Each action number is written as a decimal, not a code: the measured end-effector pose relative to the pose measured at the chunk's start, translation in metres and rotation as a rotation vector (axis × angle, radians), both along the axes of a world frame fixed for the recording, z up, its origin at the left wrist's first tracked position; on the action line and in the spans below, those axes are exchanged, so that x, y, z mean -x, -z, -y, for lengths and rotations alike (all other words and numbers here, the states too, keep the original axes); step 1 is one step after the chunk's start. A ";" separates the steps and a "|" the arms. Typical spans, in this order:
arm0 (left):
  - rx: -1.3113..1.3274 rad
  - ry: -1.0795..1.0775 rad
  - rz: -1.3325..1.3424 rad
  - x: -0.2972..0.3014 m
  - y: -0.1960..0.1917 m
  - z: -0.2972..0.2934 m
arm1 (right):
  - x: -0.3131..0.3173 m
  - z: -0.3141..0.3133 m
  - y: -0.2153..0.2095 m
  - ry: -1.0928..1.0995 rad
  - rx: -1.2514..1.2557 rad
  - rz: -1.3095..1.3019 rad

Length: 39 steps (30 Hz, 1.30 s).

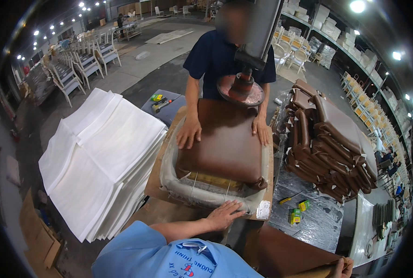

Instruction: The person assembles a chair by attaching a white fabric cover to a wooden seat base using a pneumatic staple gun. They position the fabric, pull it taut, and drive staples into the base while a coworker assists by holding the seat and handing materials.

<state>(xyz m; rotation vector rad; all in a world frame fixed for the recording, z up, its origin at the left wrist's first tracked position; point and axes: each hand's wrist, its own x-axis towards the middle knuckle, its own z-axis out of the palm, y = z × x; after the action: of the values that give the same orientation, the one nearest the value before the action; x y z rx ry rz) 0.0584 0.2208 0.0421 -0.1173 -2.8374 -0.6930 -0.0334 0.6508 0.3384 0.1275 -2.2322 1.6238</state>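
My left hand (225, 215) lies with its fingers stretched out on the near side of a grey padded rim (183, 189). Inside that rim sits a brown leather seat cushion (215, 153), with cords and a yellowish edge showing at its front. A co-worker opposite presses one hand (189, 132) on the cushion's left side and the other hand (261, 131) at its right edge. At the lower right, my right hand (343, 268) grips the corner of a brown leather sheet (290, 252). Part of that hand is cut off by the picture's edge.
A round press plate (241, 90) hangs over the cushion's far end. White foam sheets (99, 153) are stacked at left, brown cushions (327, 139) at right. A yellow-handled screwdriver (287, 199) and small green-yellow boxes (295, 216) lie on the plastic-covered table. A hammer (161, 105) lies far left.
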 end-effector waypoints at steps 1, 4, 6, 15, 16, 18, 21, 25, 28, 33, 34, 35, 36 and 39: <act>-0.008 0.006 -0.005 -0.001 0.001 0.002 | -0.005 0.002 -0.002 0.001 -0.010 -0.014; -0.030 0.038 -0.018 -0.003 -0.002 0.005 | -0.017 -0.001 -0.007 0.007 -0.021 -0.056; -0.033 0.054 -0.025 -0.004 -0.001 0.007 | -0.022 -0.006 -0.011 0.005 -0.040 -0.093; -0.068 0.084 0.014 -0.014 -0.010 0.015 | -0.050 -0.019 -0.023 0.071 -0.132 -0.271; -0.064 0.082 0.004 -0.016 -0.010 0.016 | -0.052 -0.020 -0.023 0.079 -0.155 -0.300; -0.050 0.067 -0.013 -0.020 -0.009 0.019 | -0.056 -0.016 -0.024 0.080 -0.197 -0.333; -0.043 0.057 -0.029 -0.027 -0.009 0.023 | -0.063 -0.004 -0.029 0.089 -0.303 -0.384; -0.098 0.020 -0.042 -0.035 -0.012 0.024 | -0.072 0.000 -0.034 0.121 -0.374 -0.424; -0.148 0.009 -0.073 -0.038 -0.016 0.026 | -0.076 0.009 -0.036 0.136 -0.388 -0.422; -0.141 -0.069 -0.094 -0.045 -0.023 0.031 | -0.092 0.015 -0.054 0.063 -0.509 -0.291; -0.149 -0.086 -0.083 -0.043 -0.024 0.031 | -0.094 0.018 -0.056 0.070 -0.511 -0.320; -0.160 -0.115 -0.059 -0.045 -0.025 0.031 | -0.094 0.022 -0.056 0.062 -0.516 -0.338; -0.157 -0.117 -0.138 -0.042 -0.026 0.032 | -0.093 0.023 -0.057 0.052 -0.523 -0.358; -0.135 -0.197 -0.064 -0.030 -0.026 0.037 | -0.092 0.018 -0.060 0.050 -0.514 -0.281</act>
<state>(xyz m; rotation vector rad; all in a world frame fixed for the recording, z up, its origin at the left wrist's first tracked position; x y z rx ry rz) 0.0881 0.1837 0.0681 0.1569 -2.6848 -0.8169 0.0585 0.6325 0.3979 0.4040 -2.3459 0.9074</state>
